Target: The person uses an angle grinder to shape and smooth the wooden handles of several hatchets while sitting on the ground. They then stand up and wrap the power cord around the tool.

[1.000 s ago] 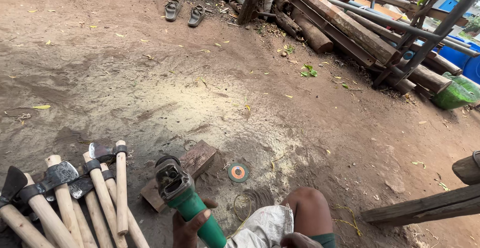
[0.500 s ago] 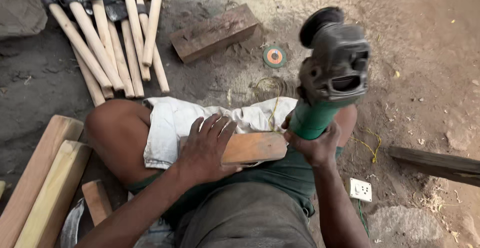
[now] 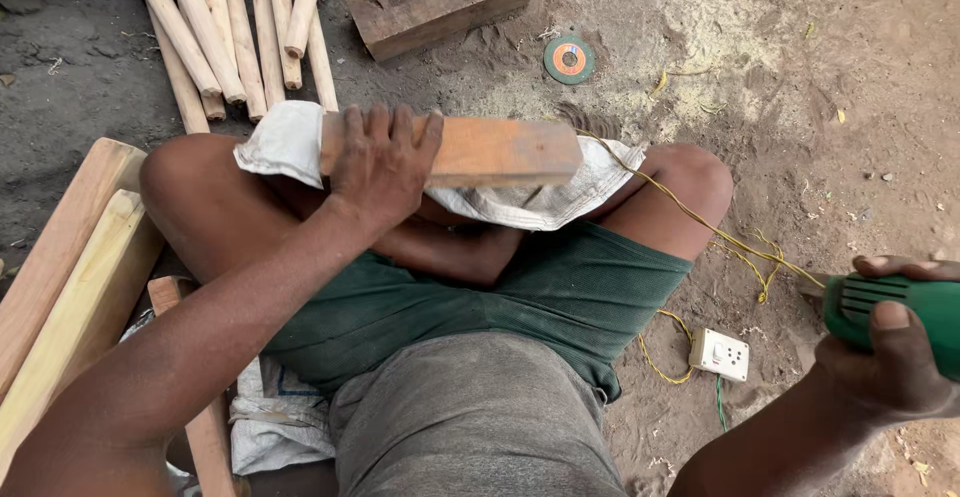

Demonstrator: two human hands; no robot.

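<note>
I sit cross-legged on sandy ground. My left hand (image 3: pixel 383 160) grips a reddish wooden block (image 3: pixel 500 152) and holds it across a white cloth (image 3: pixel 560 197) draped over my knees. My right hand (image 3: pixel 893 352) is closed around the green body of an angle grinder (image 3: pixel 900 307) at the right edge of the view; the grinder's head is out of frame. A yellow cord (image 3: pixel 700 222) runs from the block area toward the grinder.
Several wooden handles (image 3: pixel 230 32) lie at the top left. A brown wooden block (image 3: pixel 440 2) and a round orange-centred grinding disc (image 3: pixel 568 60) lie ahead. A white power socket (image 3: pixel 720 354) lies on the sand by my right thigh. Pale planks (image 3: pixel 70 277) lean at the left.
My view dropped from the yard to my lap. My left hand lifted the reddish block up across my knees. My right hand carried the grinder from centre-right down to the right edge.
</note>
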